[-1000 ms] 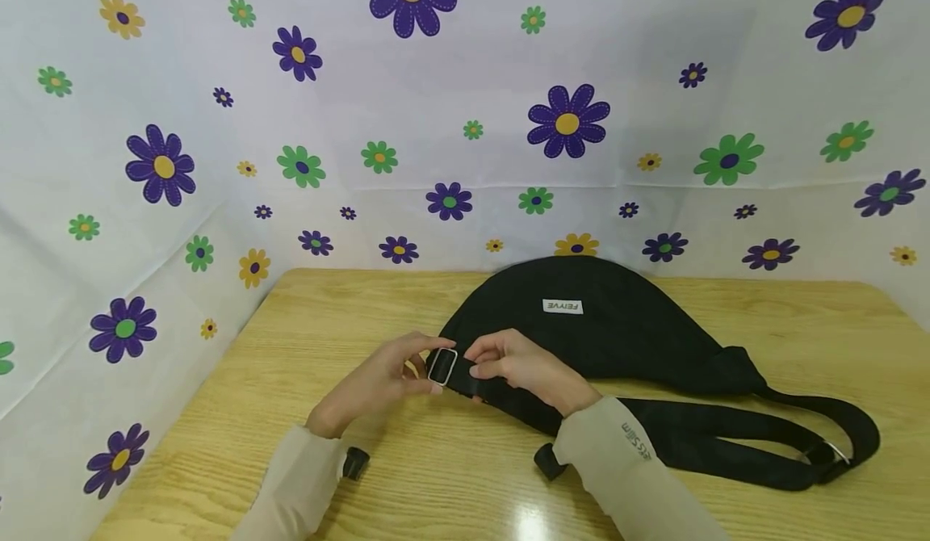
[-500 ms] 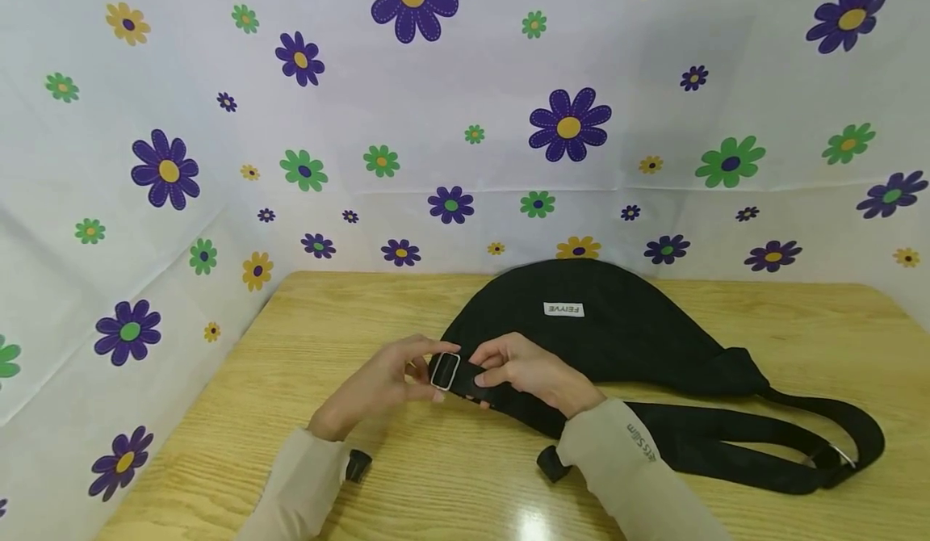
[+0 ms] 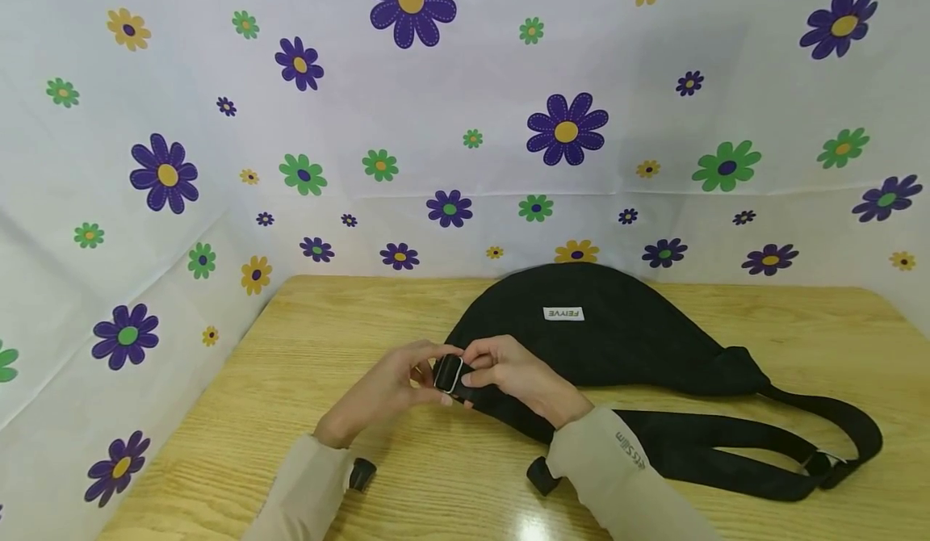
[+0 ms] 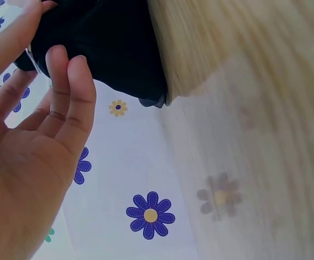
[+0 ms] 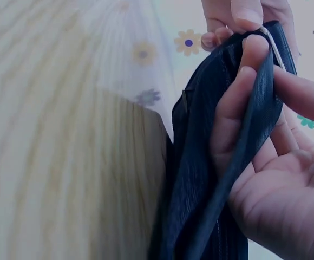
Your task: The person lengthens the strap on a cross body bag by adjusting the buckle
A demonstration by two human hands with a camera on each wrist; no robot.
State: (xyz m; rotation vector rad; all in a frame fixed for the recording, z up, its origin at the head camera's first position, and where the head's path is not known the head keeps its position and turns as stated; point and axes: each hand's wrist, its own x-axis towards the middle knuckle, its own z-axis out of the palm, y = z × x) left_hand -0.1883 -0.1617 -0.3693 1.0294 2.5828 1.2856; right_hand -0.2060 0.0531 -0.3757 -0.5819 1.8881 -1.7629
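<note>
A black sling bag [image 3: 603,347] with a small white label lies on the wooden table. At its left end sits a rectangular metal buckle [image 3: 448,374] with black webbing through it. My left hand [image 3: 388,387] pinches the buckle by its edges between thumb and index finger. Close beside it my right hand [image 3: 523,375] pinches the strap, its fingertips at the buckle's right side. In the right wrist view the strap [image 5: 257,127] runs between the right hand's fingers and thumb. The left wrist view shows the buckle only in part, behind the left hand's fingers.
On the right the bag's long strap [image 3: 726,460] loops over the table [image 3: 349,315], with a metal slider [image 3: 835,459] on it. A white flowered cloth [image 3: 472,81] hangs behind and at the left. Dark pieces [image 3: 362,474] show beside the sleeves.
My right fingers have moved left along the strap, up to the buckle. The left hand and buckle have shifted slightly right. The bag's body stays in place.
</note>
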